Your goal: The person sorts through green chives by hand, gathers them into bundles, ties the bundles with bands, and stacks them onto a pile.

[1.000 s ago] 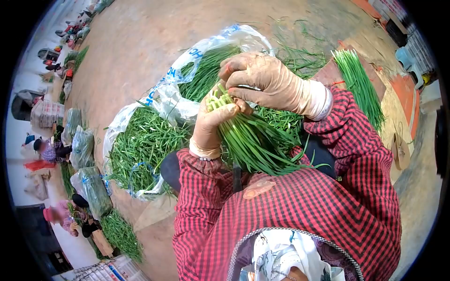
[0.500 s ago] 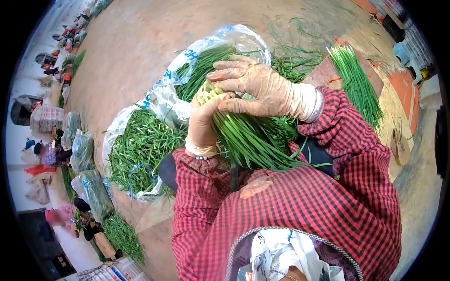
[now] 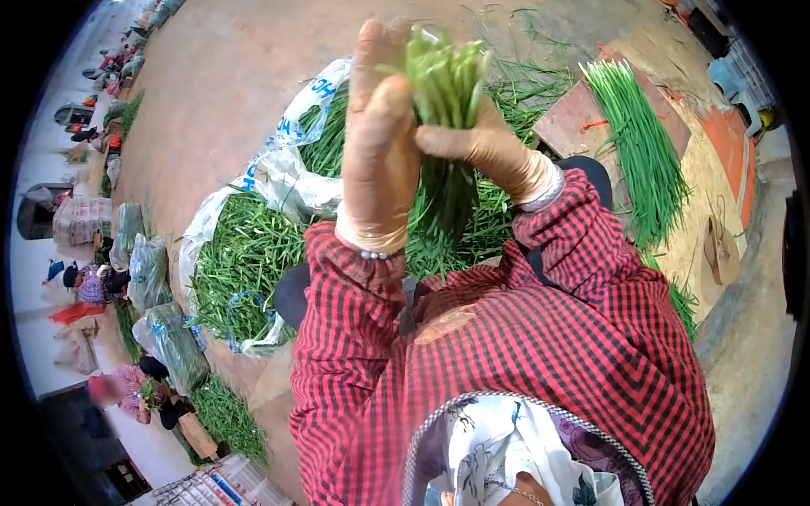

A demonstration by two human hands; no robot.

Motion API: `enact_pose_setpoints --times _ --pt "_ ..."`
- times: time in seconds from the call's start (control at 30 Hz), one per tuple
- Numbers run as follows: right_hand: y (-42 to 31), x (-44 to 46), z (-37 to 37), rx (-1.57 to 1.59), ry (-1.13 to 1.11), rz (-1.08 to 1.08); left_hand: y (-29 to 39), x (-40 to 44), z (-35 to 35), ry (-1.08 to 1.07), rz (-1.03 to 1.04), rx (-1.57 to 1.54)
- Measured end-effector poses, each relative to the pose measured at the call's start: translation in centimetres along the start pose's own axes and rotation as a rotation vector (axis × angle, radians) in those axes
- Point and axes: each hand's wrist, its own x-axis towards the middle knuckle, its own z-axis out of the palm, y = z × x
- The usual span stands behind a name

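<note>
Raised before me is a bunch of garlic chives [image 3: 447,84], held upright with pale cut stem ends up and green leaves hanging below. My right hand [image 3: 498,152], in a thin cream glove, is closed round its right side, thumb across the front; its other fingers are mostly hidden. My left hand [image 3: 380,156], gloved too, is against the bunch's left side with fingers stretched upward. Motion blurs its fingertips and the stem ends. Below and behind lie loose chives [image 3: 245,261] in an opened clear plastic bag [image 3: 207,219].
A tidy pile of chives [image 3: 633,143] lies on a brown board [image 3: 569,122] at right. A sandal [image 3: 720,253] is on the floor nearby. Along the left wall, people [image 3: 135,388] sit among filled plastic bags [image 3: 173,346] and a heap of greens [image 3: 228,417].
The bunch has moved up, away from my body, and turned from slanting to upright. My right hand has gone from over the stem ends to its side; my left fingers have straightened.
</note>
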Motion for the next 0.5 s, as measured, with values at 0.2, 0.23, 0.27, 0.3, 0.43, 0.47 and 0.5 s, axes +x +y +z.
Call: enact_pose_setpoints --times 0.2,0.23,0.27,0.3,0.43,0.47,0.5 --pt "-2.6 -1.3 -9.7 0.15 0.211 -0.175 -4.4 -2.5 -5.0 -0.226 -0.342 0.935" --pt "-3.2 -2.1 -11.5 0.224 0.23 -0.209 -6.0 -4.1 -8.9 -0.209 -0.615 1.016" --pt "-3.9 -2.8 -13.0 0.282 0.263 -0.248 -6.3 -5.9 -10.1 -0.184 -0.742 1.15" --pt "-4.2 -3.6 -14.8 0.36 0.259 -0.311 -7.0 -7.4 -12.1 -0.173 -0.89 1.243" --pt "-6.1 -7.2 -19.2 0.472 0.417 -0.431 -9.5 -12.2 -16.8 0.343 -1.007 0.811" --pt "-6.5 -7.9 -19.6 0.434 0.475 -0.45 -9.2 -12.4 -17.6 0.338 -1.006 0.75" --pt "-6.7 -8.7 -19.1 0.399 0.531 -0.472 -8.4 -12.5 -17.8 0.332 -1.003 0.693"
